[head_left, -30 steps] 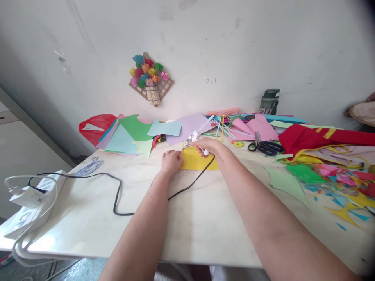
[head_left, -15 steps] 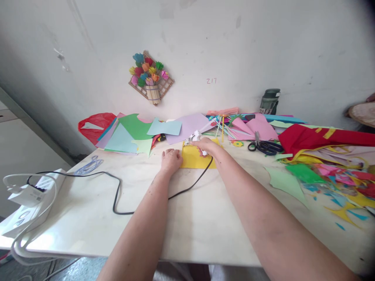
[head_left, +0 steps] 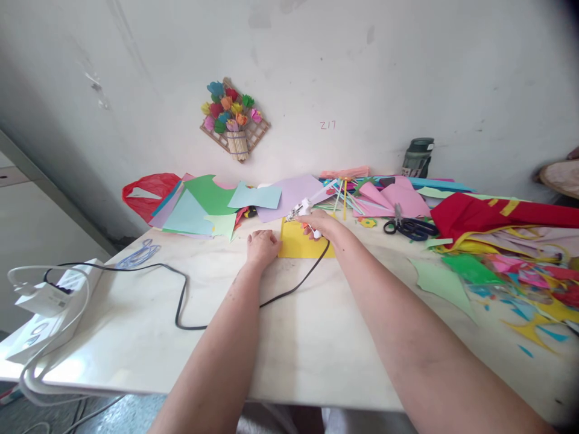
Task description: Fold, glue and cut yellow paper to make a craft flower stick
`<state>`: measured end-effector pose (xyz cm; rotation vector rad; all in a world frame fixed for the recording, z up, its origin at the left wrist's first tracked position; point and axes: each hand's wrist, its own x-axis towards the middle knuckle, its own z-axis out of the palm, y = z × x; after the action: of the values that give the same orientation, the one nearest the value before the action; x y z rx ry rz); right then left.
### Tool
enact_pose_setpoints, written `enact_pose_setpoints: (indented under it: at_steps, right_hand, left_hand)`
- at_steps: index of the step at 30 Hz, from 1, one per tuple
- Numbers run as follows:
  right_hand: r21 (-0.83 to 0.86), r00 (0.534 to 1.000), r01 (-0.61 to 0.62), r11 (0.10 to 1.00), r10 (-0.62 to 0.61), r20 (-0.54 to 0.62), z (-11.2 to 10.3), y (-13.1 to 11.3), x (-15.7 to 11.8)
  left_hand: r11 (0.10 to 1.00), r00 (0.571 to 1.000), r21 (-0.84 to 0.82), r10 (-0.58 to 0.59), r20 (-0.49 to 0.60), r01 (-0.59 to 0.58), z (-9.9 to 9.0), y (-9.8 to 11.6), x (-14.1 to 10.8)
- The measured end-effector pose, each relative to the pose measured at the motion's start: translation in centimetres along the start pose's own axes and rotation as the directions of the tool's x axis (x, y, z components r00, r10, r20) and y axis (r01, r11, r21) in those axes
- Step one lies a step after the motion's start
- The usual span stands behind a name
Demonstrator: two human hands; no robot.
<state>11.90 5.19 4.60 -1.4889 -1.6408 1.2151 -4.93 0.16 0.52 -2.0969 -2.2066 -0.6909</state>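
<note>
A white hot glue gun (head_left: 304,208) with a clear glue stick out of its back is in my right hand (head_left: 323,225), whose fingers wrap round the handle. Its nozzle points left, low over the top edge of a sheet of yellow paper (head_left: 298,242) lying on the table. My left hand (head_left: 263,247) lies with curled fingers at the left edge of this sheet, closed on it; the fingertips are partly hidden. From the gun's handle a black cord (head_left: 289,293) runs under my left forearm.
The cord leads to a white power strip (head_left: 79,289) at the left. Coloured paper sheets (head_left: 212,196) lie along the wall. Scissors (head_left: 409,226), a red cloth (head_left: 502,211) and paper scraps (head_left: 525,307) are on the right. A dark bottle (head_left: 417,158) stands at the back.
The view has shifted slightly. My right hand keeps the glue gun near the paper's top edge, and my left hand stays at the left edge.
</note>
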Motion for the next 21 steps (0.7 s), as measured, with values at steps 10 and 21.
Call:
enact_pose_setpoints:
  at_steps: [10,21]
  right_hand:
    - [0.006,0.999,-0.037,0.999,0.037,-0.034,1.0,1.2,0.9]
    - [-0.027,1.0,-0.016,1.0,0.016,0.002,1.1,1.0,0.6]
  left_hand:
    - [0.999,0.984,-0.024,-0.041,0.173,0.046,-1.1,-0.5,-0.2]
    - [0.999,0.985,-0.03,-0.022,0.169,0.028,-1.1,-0.6,0.0]
